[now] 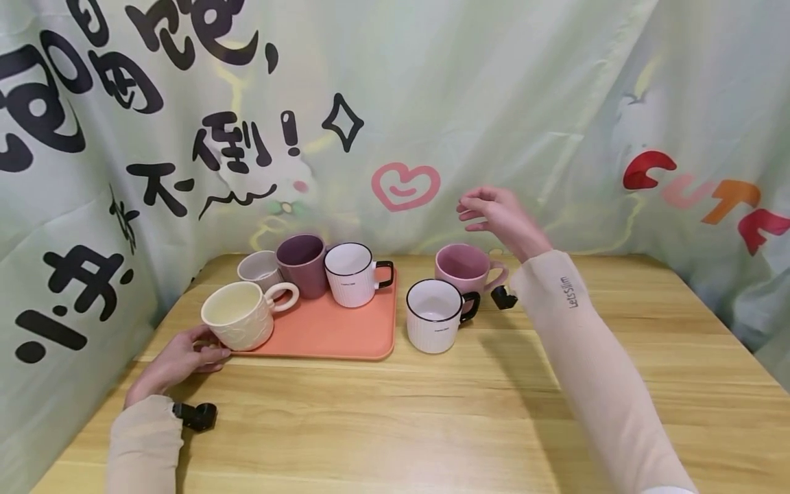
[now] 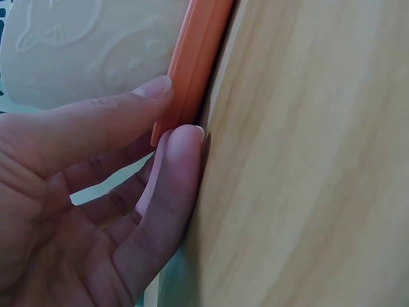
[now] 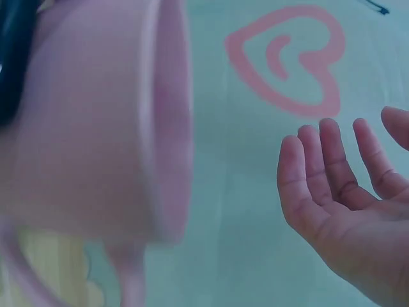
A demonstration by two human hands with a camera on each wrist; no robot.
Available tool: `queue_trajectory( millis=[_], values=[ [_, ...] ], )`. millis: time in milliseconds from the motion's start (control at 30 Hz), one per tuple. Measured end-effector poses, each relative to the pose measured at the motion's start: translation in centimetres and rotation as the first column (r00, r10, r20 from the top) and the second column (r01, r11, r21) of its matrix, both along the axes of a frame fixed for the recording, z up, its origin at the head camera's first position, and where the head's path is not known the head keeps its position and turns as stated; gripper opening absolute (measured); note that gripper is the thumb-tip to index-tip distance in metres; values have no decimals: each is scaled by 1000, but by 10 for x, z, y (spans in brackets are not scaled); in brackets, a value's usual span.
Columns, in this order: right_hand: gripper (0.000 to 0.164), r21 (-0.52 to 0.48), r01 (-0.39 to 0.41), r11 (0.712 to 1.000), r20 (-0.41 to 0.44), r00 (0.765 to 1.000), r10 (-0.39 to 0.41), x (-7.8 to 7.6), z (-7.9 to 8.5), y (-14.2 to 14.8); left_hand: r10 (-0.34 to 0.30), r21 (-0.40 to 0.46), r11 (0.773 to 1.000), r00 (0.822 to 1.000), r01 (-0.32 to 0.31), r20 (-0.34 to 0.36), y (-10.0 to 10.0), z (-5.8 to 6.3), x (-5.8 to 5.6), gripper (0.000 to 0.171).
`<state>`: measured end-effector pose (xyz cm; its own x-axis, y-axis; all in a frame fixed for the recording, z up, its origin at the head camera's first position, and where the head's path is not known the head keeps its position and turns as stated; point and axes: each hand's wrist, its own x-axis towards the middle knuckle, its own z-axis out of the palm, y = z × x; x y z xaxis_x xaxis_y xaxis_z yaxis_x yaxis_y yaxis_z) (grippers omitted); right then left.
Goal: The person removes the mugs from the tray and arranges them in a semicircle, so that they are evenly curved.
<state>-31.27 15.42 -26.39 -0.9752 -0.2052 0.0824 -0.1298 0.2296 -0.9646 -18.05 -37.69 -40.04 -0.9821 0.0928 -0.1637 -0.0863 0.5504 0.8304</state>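
One orange tray (image 1: pixel 333 333) with four cups (image 1: pixel 302 271) sat on the left of the wooden desk (image 1: pixel 370 425), its near corner pinched in the fingers of the left hand (image 1: pixel 182 358). Two more cups (image 1: pixel 432 329), white and pink, stood past its right edge, the right hand (image 1: pixel 501 218) up near them, fingers apart. The desk spread wide rightward, cloth (image 1: pixel 494 123) behind.

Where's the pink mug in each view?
Head: pink mug right of centre, partly behind the front white mug.
Left wrist: not in it.
Right wrist: large, filling much of the left side.
Shared landmark, head and right wrist: pink heart on the backdrop.
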Motion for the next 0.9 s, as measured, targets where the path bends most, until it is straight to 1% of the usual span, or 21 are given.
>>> queue_trajectory(
  millis=[200, 300, 367, 600, 733, 900],
  values=[
    [26, -82, -43, 996, 20, 999, 44, -1, 7, -23, -7, -13, 1000, 1000, 7, -4, -2, -3, 1, 52],
    [26, -86, -63, 994, 24, 998, 65, 1, 10, -32, -7, -3, 1000, 1000, 7, -6, -2, -4, 1, 52],
    [27, -72, -75, 995, 26, 997, 77, 3, 11, -37, -11, 4, 1000, 1000, 11, -10, -2, -4, 1, 51],
    [35, -34, -157, 987, 44, 986, 159, 8, 15, -52, -9, 17, 1000, 1000, 9, -3, -1, -3, -1, 51],
    [39, -36, -196, 980, 46, 979, 198, 9, 14, -63, -5, 22, 1000, 1000, 5, -1, -1, -3, 0, 50],
    [40, -59, -218, 974, 49, 974, 221, 10, 13, -74, -12, 21, 1000, 1000, 12, -16, 0, -3, 1, 47]
  ],
)
